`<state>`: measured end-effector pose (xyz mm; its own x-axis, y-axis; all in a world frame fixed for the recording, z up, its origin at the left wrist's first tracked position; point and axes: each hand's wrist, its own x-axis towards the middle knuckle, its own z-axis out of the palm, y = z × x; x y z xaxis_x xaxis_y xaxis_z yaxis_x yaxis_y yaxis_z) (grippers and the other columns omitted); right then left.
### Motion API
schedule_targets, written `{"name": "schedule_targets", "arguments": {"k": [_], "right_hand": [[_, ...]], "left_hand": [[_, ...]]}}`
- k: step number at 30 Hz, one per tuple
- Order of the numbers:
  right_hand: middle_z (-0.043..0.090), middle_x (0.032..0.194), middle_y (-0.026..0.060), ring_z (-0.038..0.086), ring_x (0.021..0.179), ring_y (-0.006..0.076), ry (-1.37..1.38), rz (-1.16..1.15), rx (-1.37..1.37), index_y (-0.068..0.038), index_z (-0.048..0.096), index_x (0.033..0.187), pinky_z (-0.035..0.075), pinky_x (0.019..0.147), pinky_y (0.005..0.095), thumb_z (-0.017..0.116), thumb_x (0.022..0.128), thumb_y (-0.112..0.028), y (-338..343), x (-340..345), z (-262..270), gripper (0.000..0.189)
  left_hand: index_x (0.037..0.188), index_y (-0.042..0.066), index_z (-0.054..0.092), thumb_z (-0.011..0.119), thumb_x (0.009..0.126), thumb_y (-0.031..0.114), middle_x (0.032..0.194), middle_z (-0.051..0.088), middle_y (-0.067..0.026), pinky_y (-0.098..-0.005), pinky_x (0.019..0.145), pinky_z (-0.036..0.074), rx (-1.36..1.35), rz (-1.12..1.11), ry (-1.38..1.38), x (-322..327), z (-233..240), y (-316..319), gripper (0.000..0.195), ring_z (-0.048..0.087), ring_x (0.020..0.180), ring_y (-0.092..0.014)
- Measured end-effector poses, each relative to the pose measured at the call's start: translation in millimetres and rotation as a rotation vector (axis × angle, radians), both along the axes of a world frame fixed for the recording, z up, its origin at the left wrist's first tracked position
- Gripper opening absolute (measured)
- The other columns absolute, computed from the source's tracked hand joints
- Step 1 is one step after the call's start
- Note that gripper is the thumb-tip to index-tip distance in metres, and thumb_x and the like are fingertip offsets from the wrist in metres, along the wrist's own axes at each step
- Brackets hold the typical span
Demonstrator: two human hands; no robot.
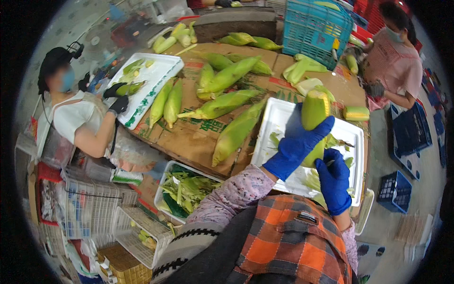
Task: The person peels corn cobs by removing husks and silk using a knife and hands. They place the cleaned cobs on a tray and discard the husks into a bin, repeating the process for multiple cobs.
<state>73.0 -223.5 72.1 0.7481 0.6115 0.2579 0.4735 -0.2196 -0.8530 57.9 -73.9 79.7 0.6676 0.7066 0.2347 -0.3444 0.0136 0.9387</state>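
Note:
My left hand (292,149), in a blue glove, is wrapped round an ear of corn (314,110) in green husk, held upright with yellow kernels showing near its top. At the ear's lower end is my right hand (333,177), also blue-gloved, its fingertips bent against the base; whether they pinch a husk leaf or a small tool cannot be told. Beneath both hands lies a white foam tray (267,124) with loose husk pieces. A large unhusked ear (236,136) rests on the cardboard just left of the tray.
More unhusked corn (227,76) lies mid-table. A teal crate (308,35) stands at the far edge, a trimmed ear (356,113) at the right. Co-workers stand left and right, the left one at another foam tray (156,71). A bin of husks (188,191) sits below the table edge.

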Motion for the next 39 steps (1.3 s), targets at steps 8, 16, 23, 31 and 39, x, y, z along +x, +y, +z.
{"name": "schedule_targets", "arguments": {"k": [8, 16, 23, 31, 39], "right_hand": [[0.064, 0.082, 0.0166, 0.063, 0.074, 0.0372, -0.437, -0.29, 0.042, -0.006, 0.053, 0.089, 0.049, 0.062, 0.0402, 0.064, 0.084, -0.007, 0, 50, -4, 0.012], [0.062, 0.08, 0.0182, 0.061, 0.073, 0.0378, -0.526, -0.394, -0.321, -0.006, 0.06, 0.088, 0.049, 0.063, 0.0411, 0.067, 0.082, -0.007, -54, 95, 2, 0.009], [0.047, 0.143, 0.0059, 0.051, 0.12, 0.0175, 0.353, 0.254, 0.113, -0.009, 0.038, 0.145, 0.042, 0.099, 0.0315, 0.075, 0.083, -0.022, -18, 35, 5, 0.074], [0.026, 0.154, 0.0169, 0.03, 0.14, 0.0251, 0.156, 0.228, 0.128, -0.006, 0.019, 0.152, 0.027, 0.114, 0.0357, 0.081, 0.075, -0.019, 30, 27, -4, 0.1], [0.049, 0.136, 0.0136, 0.05, 0.115, 0.0166, 0.373, -0.067, 0.254, -0.003, 0.026, 0.15, 0.043, 0.095, 0.028, 0.075, 0.081, -0.022, 64, 174, -43, 0.087]], "left_hand": [[0.112, 0.005, 0.058, 0.079, 0.079, 0.022, 0.098, 0.064, -0.0038, -0.0276, 0.076, 0.051, -0.102, -0.237, 0.009, -14, 10, -20, 0.042, 0.061, 0.086, -0.011], [0.126, 0.003, 0.051, 0.064, 0.09, 0.042, 0.108, 0.063, -0.018, -0.0383, 0.082, 0.055, -0.617, -0.535, 0.163, -33, 3, 18, 0.055, 0.066, 0.093, -0.026], [0.131, 0.007, 0.047, 0.065, 0.09, 0.041, 0.111, 0.061, -0.0148, -0.0381, 0.086, 0.054, -0.689, -0.453, 0.003, -25, -7, 24, 0.057, 0.063, 0.099, -0.024], [0.144, 0.009, 0.038, 0.056, 0.092, 0.012, 0.139, 0.043, -0.0141, -0.035, 0.101, 0.044, -0.138, -0.418, 0.076, -21, -20, 26, 0.055, 0.05, 0.122, -0.026], [0.135, 0.003, 0.046, 0.073, 0.085, 0.02, 0.124, 0.058, -0.0156, -0.0366, 0.098, 0.042, 0.09, 0.017, 0.249, -44, -61, 74, 0.059, 0.054, 0.116, -0.024]]}}
